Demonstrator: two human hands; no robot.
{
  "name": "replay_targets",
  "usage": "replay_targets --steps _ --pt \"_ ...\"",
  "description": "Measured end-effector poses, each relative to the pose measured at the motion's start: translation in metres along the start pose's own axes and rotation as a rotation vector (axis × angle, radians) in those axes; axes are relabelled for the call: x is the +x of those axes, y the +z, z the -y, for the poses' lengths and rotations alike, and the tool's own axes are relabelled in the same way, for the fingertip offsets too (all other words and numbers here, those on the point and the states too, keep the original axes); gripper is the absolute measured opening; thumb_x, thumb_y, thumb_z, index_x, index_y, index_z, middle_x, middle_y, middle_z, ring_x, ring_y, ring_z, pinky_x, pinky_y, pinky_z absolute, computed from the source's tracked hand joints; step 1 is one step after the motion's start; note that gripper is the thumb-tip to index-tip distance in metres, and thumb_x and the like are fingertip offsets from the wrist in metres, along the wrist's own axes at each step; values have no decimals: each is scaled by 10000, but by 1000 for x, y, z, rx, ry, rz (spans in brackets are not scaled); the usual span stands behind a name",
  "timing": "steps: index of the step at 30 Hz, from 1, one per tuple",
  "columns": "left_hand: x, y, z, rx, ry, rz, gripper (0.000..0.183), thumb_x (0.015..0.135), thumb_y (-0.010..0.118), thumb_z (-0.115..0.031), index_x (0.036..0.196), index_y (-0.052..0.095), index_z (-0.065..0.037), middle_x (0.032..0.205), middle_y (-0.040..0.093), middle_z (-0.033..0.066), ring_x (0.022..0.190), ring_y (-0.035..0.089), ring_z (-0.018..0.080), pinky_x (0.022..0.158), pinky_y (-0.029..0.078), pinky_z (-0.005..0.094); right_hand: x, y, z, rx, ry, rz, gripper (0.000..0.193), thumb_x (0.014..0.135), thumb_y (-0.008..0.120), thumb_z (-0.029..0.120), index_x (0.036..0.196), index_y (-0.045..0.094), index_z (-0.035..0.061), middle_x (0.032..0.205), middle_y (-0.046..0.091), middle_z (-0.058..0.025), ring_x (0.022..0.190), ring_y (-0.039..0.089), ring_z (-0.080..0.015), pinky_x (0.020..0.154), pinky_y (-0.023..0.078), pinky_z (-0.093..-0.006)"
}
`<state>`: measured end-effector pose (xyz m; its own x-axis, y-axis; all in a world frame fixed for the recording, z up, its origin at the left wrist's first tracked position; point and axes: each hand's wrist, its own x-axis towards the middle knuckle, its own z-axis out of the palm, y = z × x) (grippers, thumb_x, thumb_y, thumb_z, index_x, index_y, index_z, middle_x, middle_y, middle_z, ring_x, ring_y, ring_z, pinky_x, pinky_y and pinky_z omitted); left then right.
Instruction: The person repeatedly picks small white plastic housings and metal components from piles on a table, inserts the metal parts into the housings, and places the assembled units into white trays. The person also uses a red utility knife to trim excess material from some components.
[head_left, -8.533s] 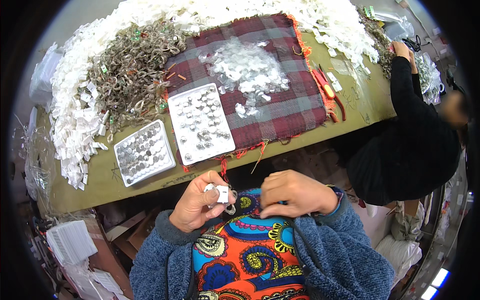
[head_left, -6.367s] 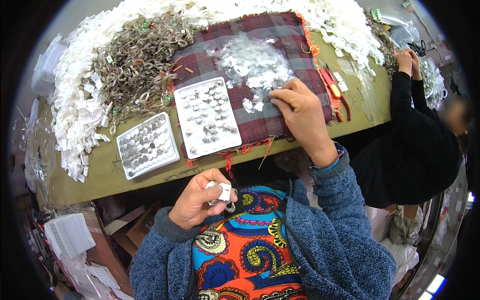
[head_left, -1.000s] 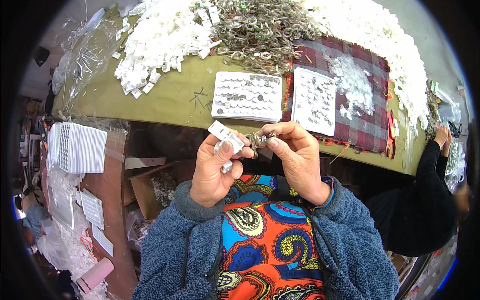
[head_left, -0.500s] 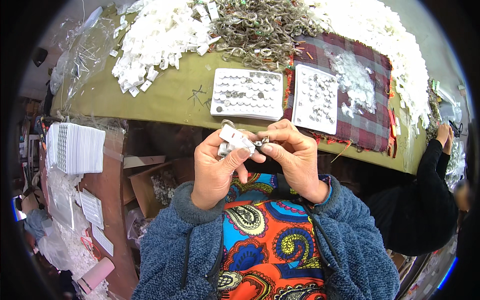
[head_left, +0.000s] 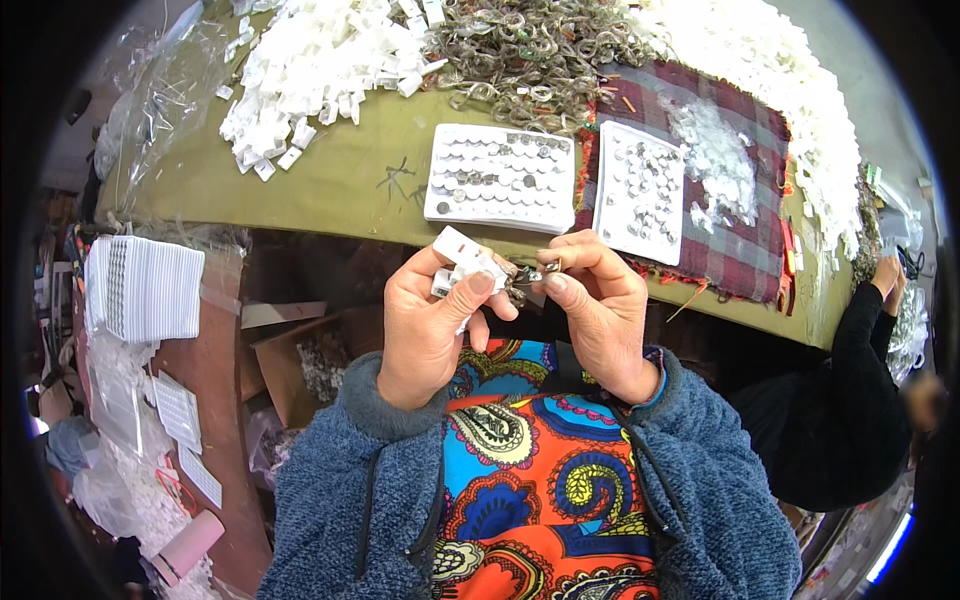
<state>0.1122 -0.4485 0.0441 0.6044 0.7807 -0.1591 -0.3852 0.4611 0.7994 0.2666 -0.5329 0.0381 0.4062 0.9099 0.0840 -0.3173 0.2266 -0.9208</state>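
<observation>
My left hand (head_left: 432, 312) is closed around several small white plastic pieces (head_left: 463, 255) and a bit of greyish coiled strand (head_left: 516, 286) that sticks out at the fingertips. Thumb and forefinger of my right hand (head_left: 600, 300) pinch a tiny shiny metal part (head_left: 541, 274), right beside that strand. Both hands are raised in front of my body, just short of the table edge. Beyond them lies a stack of white trays (head_left: 500, 188) with scalloped rows, holding some round dark and silvery pieces. To its right, another white tray (head_left: 640, 195) carries scattered round silvery pieces.
White plastic pieces form a heap (head_left: 320, 75) at the far left of the green-covered table (head_left: 330, 200). Greyish coiled strands (head_left: 530, 60) are piled centrally. Clear bits lie on a plaid cloth (head_left: 755, 240). Stacked trays (head_left: 150, 290) stand left; a person in black (head_left: 835, 420) works at right.
The right fingertips and the small metal part have moved slightly up and right, widening the gap between my hands. The left hand still grips the white pieces. The view has shifted a little.
</observation>
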Motion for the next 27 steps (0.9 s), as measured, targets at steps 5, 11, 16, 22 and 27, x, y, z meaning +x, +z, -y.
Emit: replay_targets --steps 5,11,16,22,27 --pt "-1 2 -2 137 59 -3 200 940 682 -99 1073 630 40 974 701 134 713 684 137 452 476 195 3 -7 8 -296 -122 105 226 842 711 -60 1065 700 -24 1062 593 -89 950 581 -144 823 480 -257" --pt "0 1 1 84 59 17 187 941 683 -101 1059 629 35 858 693 115 616 627 103 468 472 189 5 -9 14 -558 -232 152 239 833 737 -25 1071 714 -17 1032 614 -99 927 579 -143 799 475 -250" --pt "1 -1 2 89 78 43 199 942 686 -109 1061 626 39 815 687 114 581 608 99 491 487 202 6 -8 8 -577 -233 164 271 829 735 -28 1098 720 6 1021 614 -106 904 609 -164 768 504 -264" --pt "1 -2 7 90 209 108 314 928 709 -199 1066 600 61 939 684 185 637 640 156 463 505 235 7 -9 3 -137 34 51 179 912 682 7 1086 660 -32 1046 634 -79 890 616 -132 798 518 -260" --pt "-2 -5 6 70 167 210 311 912 730 -198 1025 602 62 974 679 197 686 670 173 489 537 247 5 -6 2 78 64 -19 173 966 644 70 1112 620 -18 1028 656 -73 860 634 -127 837 532 -274"
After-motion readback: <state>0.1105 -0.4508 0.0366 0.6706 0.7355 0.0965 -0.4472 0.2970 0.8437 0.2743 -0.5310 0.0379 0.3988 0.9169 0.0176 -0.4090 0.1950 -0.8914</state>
